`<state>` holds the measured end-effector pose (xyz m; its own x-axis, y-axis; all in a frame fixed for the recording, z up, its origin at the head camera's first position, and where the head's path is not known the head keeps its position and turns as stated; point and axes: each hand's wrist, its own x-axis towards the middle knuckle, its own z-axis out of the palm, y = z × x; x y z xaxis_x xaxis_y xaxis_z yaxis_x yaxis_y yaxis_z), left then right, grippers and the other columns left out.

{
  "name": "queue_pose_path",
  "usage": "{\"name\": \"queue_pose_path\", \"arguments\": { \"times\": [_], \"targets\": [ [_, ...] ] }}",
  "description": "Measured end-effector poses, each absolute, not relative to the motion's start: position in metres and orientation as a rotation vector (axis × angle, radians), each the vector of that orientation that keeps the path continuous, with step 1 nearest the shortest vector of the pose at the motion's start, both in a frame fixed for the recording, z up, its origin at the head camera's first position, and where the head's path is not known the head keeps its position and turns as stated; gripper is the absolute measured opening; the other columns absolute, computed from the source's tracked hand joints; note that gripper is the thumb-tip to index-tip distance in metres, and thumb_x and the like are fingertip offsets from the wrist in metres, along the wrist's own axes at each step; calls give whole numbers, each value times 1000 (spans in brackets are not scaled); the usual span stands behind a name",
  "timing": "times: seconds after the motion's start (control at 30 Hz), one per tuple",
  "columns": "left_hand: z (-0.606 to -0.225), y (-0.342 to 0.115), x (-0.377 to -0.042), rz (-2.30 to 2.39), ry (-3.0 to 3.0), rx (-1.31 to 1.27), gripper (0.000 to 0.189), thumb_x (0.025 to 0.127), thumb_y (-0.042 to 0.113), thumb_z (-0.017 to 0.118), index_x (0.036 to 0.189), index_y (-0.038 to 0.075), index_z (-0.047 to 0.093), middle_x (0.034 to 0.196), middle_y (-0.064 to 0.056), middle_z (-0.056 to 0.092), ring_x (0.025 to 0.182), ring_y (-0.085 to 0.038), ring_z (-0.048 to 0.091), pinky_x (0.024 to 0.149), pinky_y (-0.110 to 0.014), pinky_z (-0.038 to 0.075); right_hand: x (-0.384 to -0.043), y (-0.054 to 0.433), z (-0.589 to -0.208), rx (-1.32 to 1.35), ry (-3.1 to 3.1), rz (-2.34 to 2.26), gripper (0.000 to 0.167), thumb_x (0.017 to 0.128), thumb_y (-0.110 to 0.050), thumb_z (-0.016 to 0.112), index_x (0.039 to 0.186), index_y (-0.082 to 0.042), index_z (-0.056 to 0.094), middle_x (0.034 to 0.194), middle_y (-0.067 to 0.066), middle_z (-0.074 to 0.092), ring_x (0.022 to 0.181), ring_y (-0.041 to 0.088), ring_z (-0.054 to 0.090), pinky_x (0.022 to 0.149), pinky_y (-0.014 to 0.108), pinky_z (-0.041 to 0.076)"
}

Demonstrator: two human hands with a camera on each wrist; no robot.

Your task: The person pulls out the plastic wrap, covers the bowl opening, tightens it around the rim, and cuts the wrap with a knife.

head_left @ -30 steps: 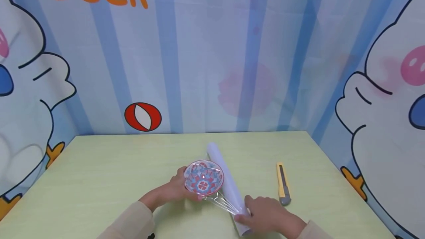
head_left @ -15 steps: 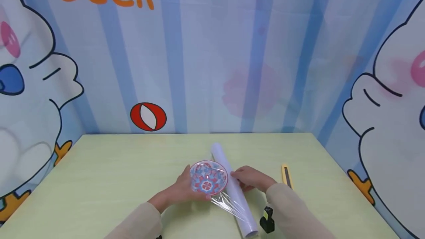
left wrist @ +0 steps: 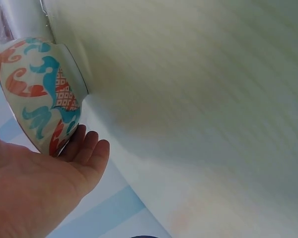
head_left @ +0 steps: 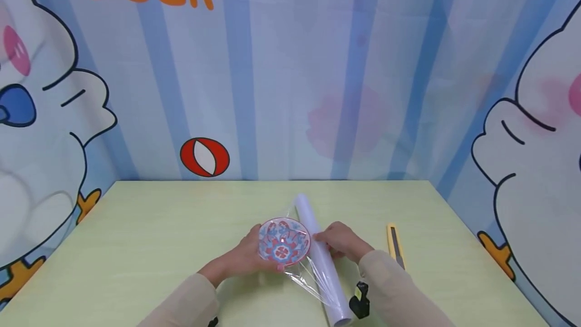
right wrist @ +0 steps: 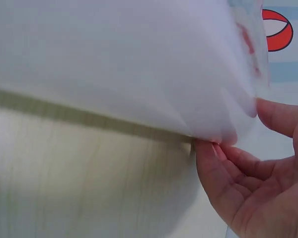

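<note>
My left hand (head_left: 248, 255) holds a small bowl (head_left: 284, 242) with a red and blue flower pattern, tipped so its inside faces me. In the left wrist view the fingers curl beneath the bowl's painted outer wall (left wrist: 42, 94). Clear cling film (head_left: 305, 280) stretches across the bowl and over to a long pale roll of cling film (head_left: 335, 289) lying slantwise to its right. My right hand (head_left: 341, 241) grips the roll near its middle, close to the bowl's rim. The right wrist view has the thumb (right wrist: 275, 115) on one side of the roll and the fingers on its underside.
A yellow box cutter (head_left: 395, 243) lies on the light green table (head_left: 172, 231), partly behind the right sleeve (head_left: 395, 281). A black wrist-worn device (head_left: 360, 301) hangs by that sleeve. The printed curtain (head_left: 281, 74) stands right behind the table's far edge.
My right hand moved up along the roll from its near end to beside the bowl, letting go of the gathered film there. The left hand keeps hold of the bowl. The view shifted slightly.
</note>
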<state>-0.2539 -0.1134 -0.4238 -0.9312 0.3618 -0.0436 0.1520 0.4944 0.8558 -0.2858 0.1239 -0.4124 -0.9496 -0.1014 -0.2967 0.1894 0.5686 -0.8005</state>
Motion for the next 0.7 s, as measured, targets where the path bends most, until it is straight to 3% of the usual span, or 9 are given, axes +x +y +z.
{"name": "queue_pose_path", "arguments": {
  "times": [0.3,0.7],
  "targets": [
    [-422,-113,-254,1408,2493,485,98,64,30,83,137,0,24,126,-15,41,116,-26,42,104,-50,33,-283,129,-413,199,2484,-1429,24,83,-18,64,85,-2,45,80,8,46,77,22,51,59,30,48],
    [-420,-118,-258,1323,2443,447,101,67,34,81,140,4,19,131,-12,37,118,-25,38,106,-52,30,-275,131,-413,234,2521,-1429,29,80,-19,66,90,-2,46,88,12,52,80,24,55,61,32,50]
  ]
}}
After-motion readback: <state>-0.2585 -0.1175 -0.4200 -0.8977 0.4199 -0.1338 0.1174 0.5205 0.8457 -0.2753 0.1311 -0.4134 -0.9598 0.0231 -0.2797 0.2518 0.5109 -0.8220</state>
